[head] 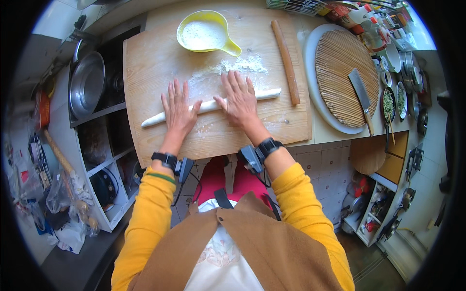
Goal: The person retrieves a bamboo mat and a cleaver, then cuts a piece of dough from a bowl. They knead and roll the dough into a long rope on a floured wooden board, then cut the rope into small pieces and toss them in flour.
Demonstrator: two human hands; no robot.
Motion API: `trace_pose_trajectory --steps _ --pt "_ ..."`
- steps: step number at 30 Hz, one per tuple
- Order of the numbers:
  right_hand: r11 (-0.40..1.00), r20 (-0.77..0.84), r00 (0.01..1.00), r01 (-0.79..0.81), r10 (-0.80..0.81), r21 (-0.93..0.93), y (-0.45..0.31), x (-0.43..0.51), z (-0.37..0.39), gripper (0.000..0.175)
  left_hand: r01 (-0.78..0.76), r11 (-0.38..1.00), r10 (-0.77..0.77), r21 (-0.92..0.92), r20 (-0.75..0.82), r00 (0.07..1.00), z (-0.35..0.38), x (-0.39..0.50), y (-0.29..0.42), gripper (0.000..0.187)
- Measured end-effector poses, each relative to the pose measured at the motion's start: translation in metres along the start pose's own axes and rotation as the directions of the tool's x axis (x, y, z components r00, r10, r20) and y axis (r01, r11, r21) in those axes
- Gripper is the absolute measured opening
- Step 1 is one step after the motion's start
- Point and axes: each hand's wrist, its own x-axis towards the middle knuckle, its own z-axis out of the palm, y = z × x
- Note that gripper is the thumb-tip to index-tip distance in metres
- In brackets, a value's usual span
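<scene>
A long white rope of dough (210,106) lies slantwise across a wooden board (156,65). My left hand (179,109) rests flat over its left part, fingers apart and pointing away from me. Over the right part, my right hand (238,100) presses with its palm down and fingers spread. Both dough ends stick out past my hands; the stretches under the palms are hidden. Loose flour (244,65) is scattered just beyond my fingertips. Farther back stands a yellow scoop-shaped bowl (184,24) with white flour in it.
A wooden rolling pin (285,63) lies along the board's right side. Beyond it, a cleaver (359,89) rests on a round slatted mat (335,72) over a white tray. Bowls of chopped greens (388,103) stand farther right. At left a steel pan (87,85) sits on the stove.
</scene>
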Motion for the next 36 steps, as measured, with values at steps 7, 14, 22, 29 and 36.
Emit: trace_pose_trajectory --steps 7,14,22,29,36 --pt "0.999 0.259 0.965 -0.040 0.031 0.030 -0.006 -0.124 -0.040 0.064 -0.011 0.999 0.019 -0.032 0.251 0.968 -0.046 -0.123 0.010 0.071" --pt "0.998 -0.004 0.999 -0.038 0.038 -0.059 0.030 -0.016 -0.019 0.066 0.098 0.995 -0.101 0.030 0.102 0.990 -0.017 -0.050 -0.030 0.072" --pt "0.993 0.142 0.989 -0.025 0.041 -0.115 0.029 -0.089 -0.040 0.065 0.063 0.994 -0.078 0.085 0.179 0.981 -0.049 -0.113 -0.031 0.066" --pt "0.989 0.083 0.996 -0.014 0.027 -0.149 0.041 -0.090 -0.029 0.064 0.106 0.985 -0.126 0.137 0.145 0.981 -0.037 -0.107 -0.048 0.065" --pt "0.996 0.015 0.999 -0.044 0.045 -0.072 0.021 -0.008 -0.018 0.065 0.140 0.987 -0.138 -0.077 0.041 0.990 -0.034 -0.009 -0.022 0.080"
